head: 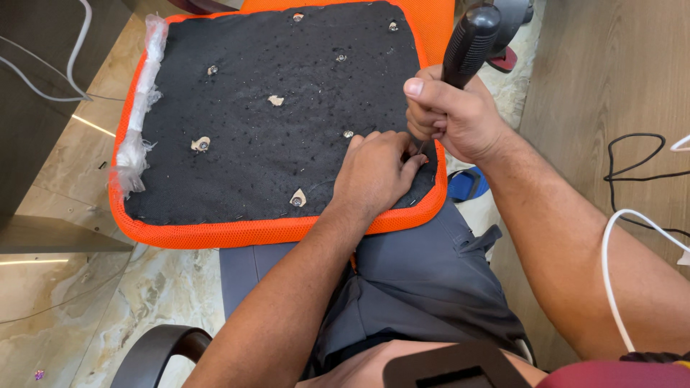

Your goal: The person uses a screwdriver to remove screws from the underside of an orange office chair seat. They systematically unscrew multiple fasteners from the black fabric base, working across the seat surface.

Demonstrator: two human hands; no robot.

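Upturned seat cushion (244,129) resting across the lap, black underside up, orange mesh edge around it, bolts (203,144) scattered over the fabric. Right hand (453,115) clamped around a black-handled screwdriver (468,44), fingers wrapped tight, the shaft angled down at the cushion's near right corner. Left hand (375,171) pressed flat on the black fabric just beside the tip, fingers together, touching the right hand. Clear plastic wrap (140,108) bunched along the cushion's left edge.

Open room on the left, crowded on the right

I see bare black fabric (273,144) open across the left; my left hand (374,172), right hand (449,115) and screwdriver handle (471,43) block the right edge.
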